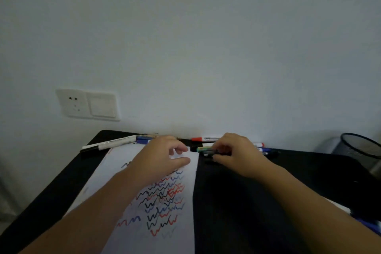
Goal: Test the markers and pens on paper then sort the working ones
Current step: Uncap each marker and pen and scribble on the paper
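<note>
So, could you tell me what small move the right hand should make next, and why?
Probably lift the pen with the green band out of the pile and bring it over the paper. The right hand already has its fingers curled at that pen, while the left hand rests on the sheet, and the squiggles show that testing is under way.

I'm seeing a black table butting against the wall. A white paper sheet covered in squiggles is lying on it, markers are sitting along the far edge, more pens are clustering right of the sheet.
</note>
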